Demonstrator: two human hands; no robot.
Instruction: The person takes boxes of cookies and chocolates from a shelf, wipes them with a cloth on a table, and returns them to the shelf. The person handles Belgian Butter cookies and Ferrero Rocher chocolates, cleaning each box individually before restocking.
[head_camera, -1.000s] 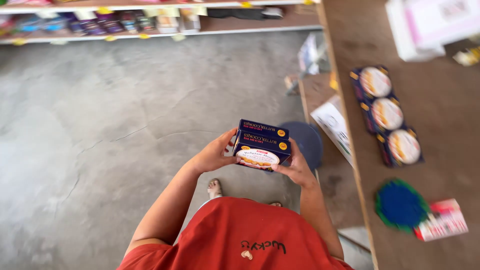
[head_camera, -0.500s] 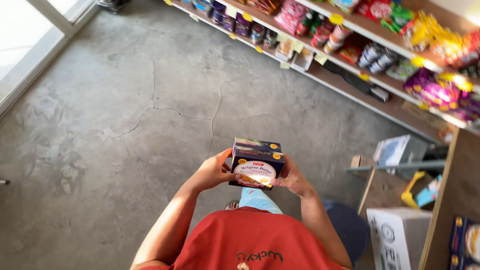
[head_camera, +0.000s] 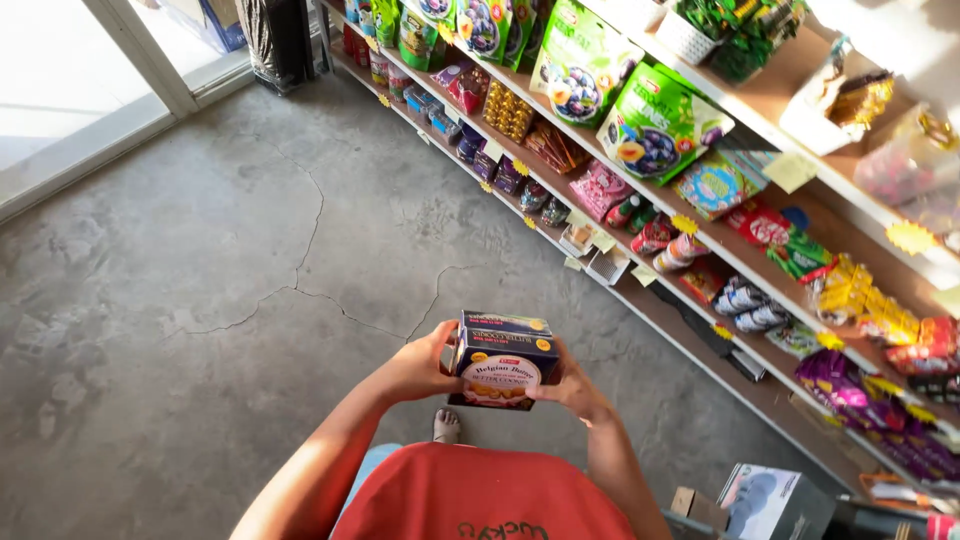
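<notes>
Left hand (head_camera: 415, 370) and right hand (head_camera: 568, 388) clasp stacked dark-blue cookie boxes (head_camera: 503, 362) between them, above cracked concrete floor (head_camera: 200, 260).

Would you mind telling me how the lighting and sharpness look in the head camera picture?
Head view: daylight washes out the glass door at upper left and the upper-right shelf; the dark blue boxes between the left hand and right hand are sharp; shelf lines bow from wide-angle distortion; the purple packets at the right edge are slightly soft.

Open concrete floor (head_camera: 200, 280) left, crowded shelves (head_camera: 700, 240) right, cardboard box (head_camera: 775, 500) seemingly close.
</notes>
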